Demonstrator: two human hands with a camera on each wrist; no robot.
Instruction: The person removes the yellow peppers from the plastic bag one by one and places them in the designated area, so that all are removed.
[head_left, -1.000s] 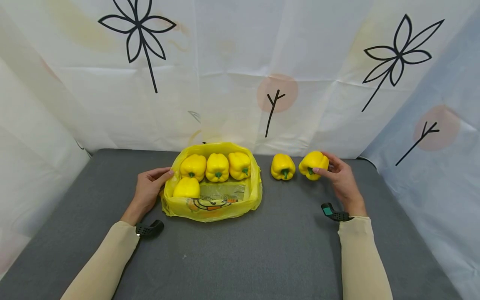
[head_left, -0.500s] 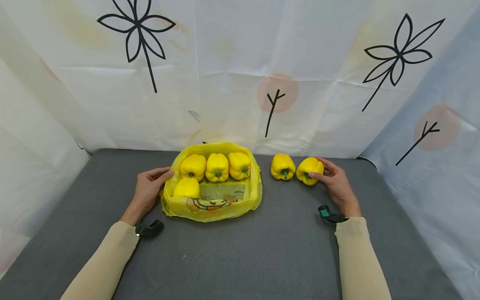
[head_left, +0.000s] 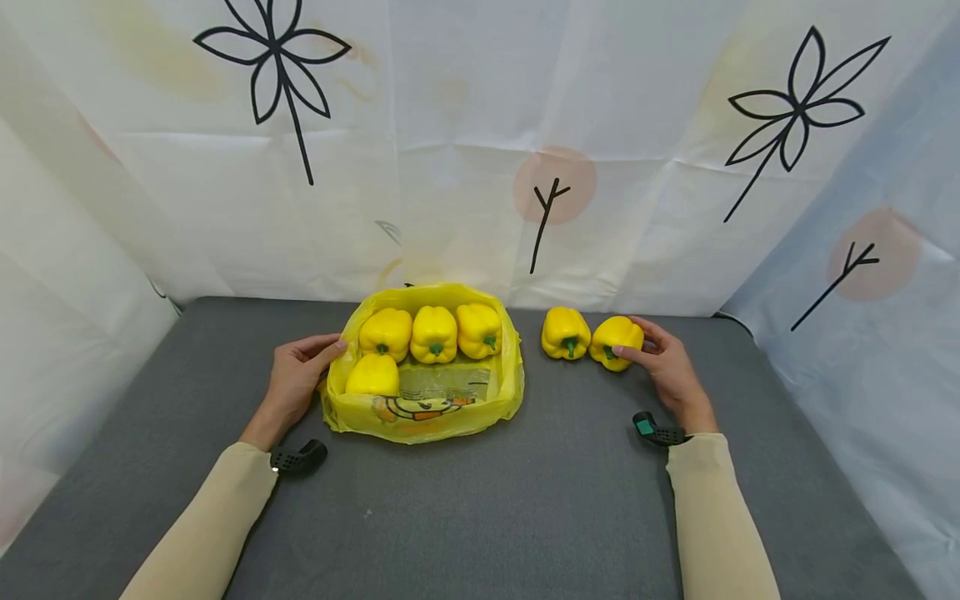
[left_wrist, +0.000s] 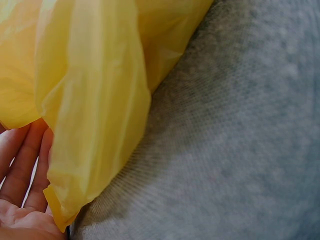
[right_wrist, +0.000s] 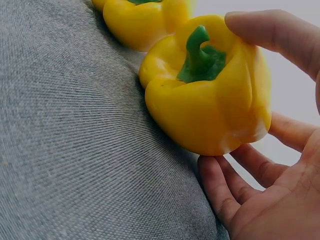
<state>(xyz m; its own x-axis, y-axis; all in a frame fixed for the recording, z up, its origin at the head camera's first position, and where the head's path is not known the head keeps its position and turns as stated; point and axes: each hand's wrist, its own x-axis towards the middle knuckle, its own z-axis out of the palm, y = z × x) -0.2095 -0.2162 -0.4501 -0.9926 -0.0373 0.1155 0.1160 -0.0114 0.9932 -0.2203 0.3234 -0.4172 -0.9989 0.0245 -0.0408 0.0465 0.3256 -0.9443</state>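
A yellow plastic bag (head_left: pixel 427 429) with rolled-down sides stands open near the table's back edge, several yellow bell peppers inside it. My left hand (head_left: pixel 292 379) pinches the bag's left rim between thumb and fingers; in the left wrist view the yellow plastic (left_wrist: pixel 95 115) hides part of that hand. Over to the right, my right hand (head_left: pixel 671 375) holds a yellow bell pepper (right_wrist: pixel 207 110), thumb on its top near the green stem and fingers around its far side and underneath. That pepper sits at the tabletop beside another yellow bell pepper (head_left: pixel 566 333).
The grey table (head_left: pixel 465 517) stretches in front of the bag and between the arms. A white patterned cloth (head_left: pixel 465 167) hangs right behind the table, with more cloth at both sides. Inside the bag, a flat see-through bottom section (head_left: pixel 442 382) shows in front of the peppers.
My right hand has brought its bell pepper down and to the left, next to the other loose one. The left hand and the bag have stayed in place.
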